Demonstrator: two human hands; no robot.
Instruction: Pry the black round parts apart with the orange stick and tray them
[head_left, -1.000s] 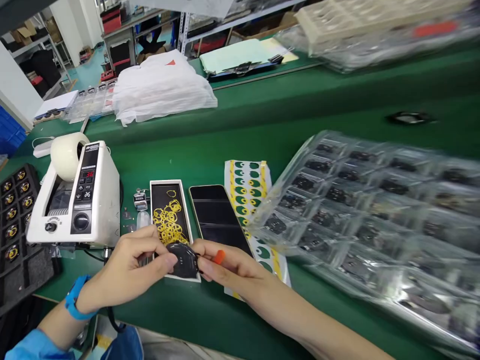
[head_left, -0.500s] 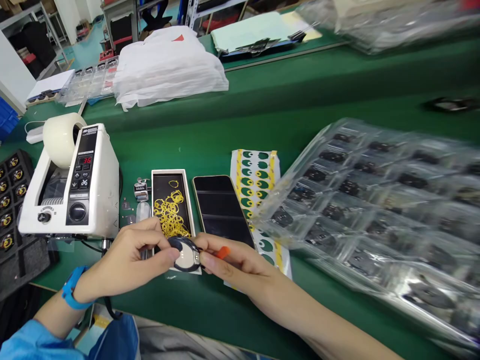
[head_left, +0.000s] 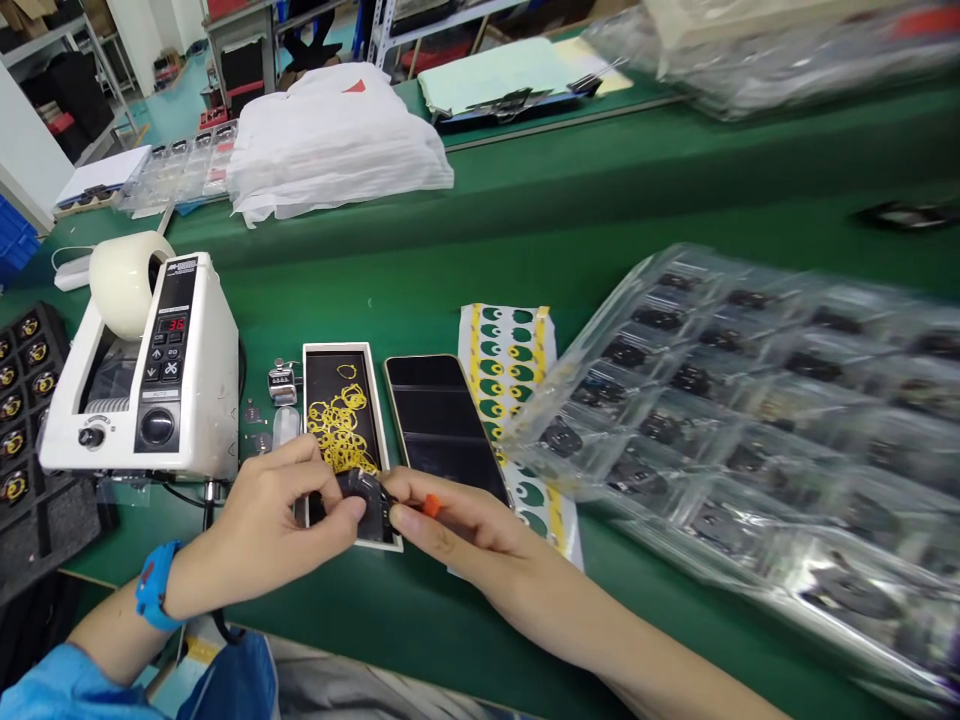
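My left hand [head_left: 300, 510] pinches the left edge of a small round black part [head_left: 367, 510], which looks like a watch case. From the other side, the thumb and fingertips of my right hand [head_left: 439, 515] close on its right edge. A small orange piece [head_left: 431, 505] sticks up between the fingers of my right hand; what it belongs to is hidden. Just beyond the hands is a white-rimmed box [head_left: 380, 425] holding thin yellow rings [head_left: 341, 425]. A phone [head_left: 442, 420] with a dark screen lies to the right of this box.
A white tape dispenser [head_left: 217, 370] stands left, beside a dark foam tray [head_left: 60, 520]. By the box is a tally counter [head_left: 282, 385]. A sticker sheet [head_left: 551, 350] lies under a large clear blister tray [head_left: 637, 275] of black parts. White sheets [head_left: 337, 140] are stacked behind.
The round part has been tilted between my hands: its pale, shiny face now looks dark. Both hands keep their pinch in nearly the same spot.
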